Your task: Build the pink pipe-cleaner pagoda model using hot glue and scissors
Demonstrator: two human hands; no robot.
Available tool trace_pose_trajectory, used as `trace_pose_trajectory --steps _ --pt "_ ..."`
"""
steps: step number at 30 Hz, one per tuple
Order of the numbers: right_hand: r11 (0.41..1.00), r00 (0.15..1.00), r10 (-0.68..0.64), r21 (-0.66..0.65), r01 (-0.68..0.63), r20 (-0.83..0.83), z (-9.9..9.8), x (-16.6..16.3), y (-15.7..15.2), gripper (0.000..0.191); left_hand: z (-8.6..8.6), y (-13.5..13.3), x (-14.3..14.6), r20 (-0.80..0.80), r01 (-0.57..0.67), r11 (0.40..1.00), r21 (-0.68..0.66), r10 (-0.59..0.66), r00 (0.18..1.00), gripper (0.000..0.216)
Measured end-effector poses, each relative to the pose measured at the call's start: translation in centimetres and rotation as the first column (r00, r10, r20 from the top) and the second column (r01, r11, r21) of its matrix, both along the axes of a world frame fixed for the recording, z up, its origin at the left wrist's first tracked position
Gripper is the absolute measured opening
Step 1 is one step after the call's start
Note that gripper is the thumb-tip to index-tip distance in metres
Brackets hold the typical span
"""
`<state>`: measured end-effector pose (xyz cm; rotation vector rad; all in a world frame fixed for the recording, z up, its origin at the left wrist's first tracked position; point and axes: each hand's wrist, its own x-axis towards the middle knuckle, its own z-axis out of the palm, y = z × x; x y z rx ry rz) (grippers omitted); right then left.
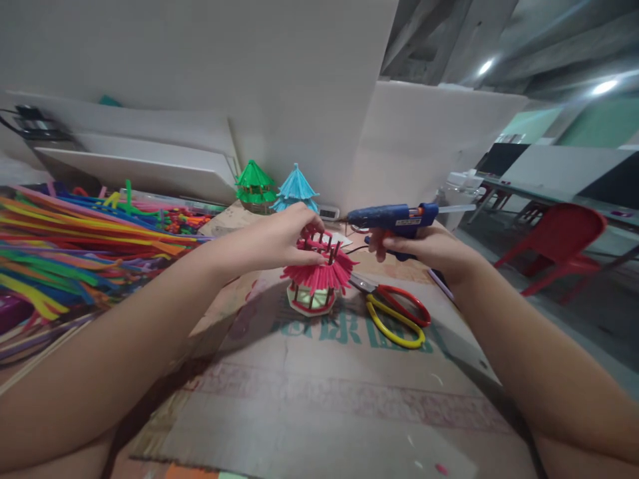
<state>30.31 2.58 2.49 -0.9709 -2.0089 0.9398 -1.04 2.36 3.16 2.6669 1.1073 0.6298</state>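
A small pavilion model point(322, 276) with a red pipe-cleaner roof and brown posts stands upright on the cardboard. My left hand point(294, 236) is on its top, thumb and fingers closed around the upper part; the fingertips are partly hidden behind the posts. My right hand point(424, 249) grips a blue hot glue gun point(392, 218) by its handle. A clear glue stick point(456, 208) sticks out of the gun's back end. The nozzle points left, a little above and to the right of the red roof. Scissors point(397, 313) with red and yellow handles lie right of the model.
Many coloured pipe cleaners point(90, 233) are heaped at the left. Green point(255, 183) and blue point(295, 188) pavilion models stand at the back by the white wall. Printed cardboard point(299, 399) covers the table front. A red chair point(556, 243) stands beyond at the right.
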Motion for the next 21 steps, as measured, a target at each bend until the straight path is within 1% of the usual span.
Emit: trace_pose_trajectory --steps 3,8,10,14,21 --pt "0.999 0.996 0.012 0.033 -0.015 0.092 0.5 -0.2 -0.7 0.039 0.0 0.0 -0.1 -0.006 -0.011 1.0 -0.005 0.011 1.0 0.055" --pt "0.992 0.978 -0.065 0.122 0.041 0.197 0.6 -0.4 -0.8 0.051 0.0 0.1 0.0 -0.02 -0.002 1.0 0.014 0.002 1.0 0.054" --pt "0.985 0.972 -0.068 0.167 0.031 0.225 0.7 -0.6 -0.8 0.054 -0.1 0.1 0.0 -0.018 0.003 1.0 0.012 -0.003 1.0 0.055" --pt "0.978 0.97 -0.026 0.209 -0.026 0.242 0.8 -1.3 -0.9 0.058 0.0 0.0 0.1 -0.016 0.009 1.0 0.011 -0.009 1.0 0.053" --pt "0.98 0.971 -0.043 0.198 -0.005 0.235 0.4 -1.5 -0.8 0.058 0.2 -0.3 0.2 -0.016 -0.006 1.0 -0.002 0.006 1.0 0.055"
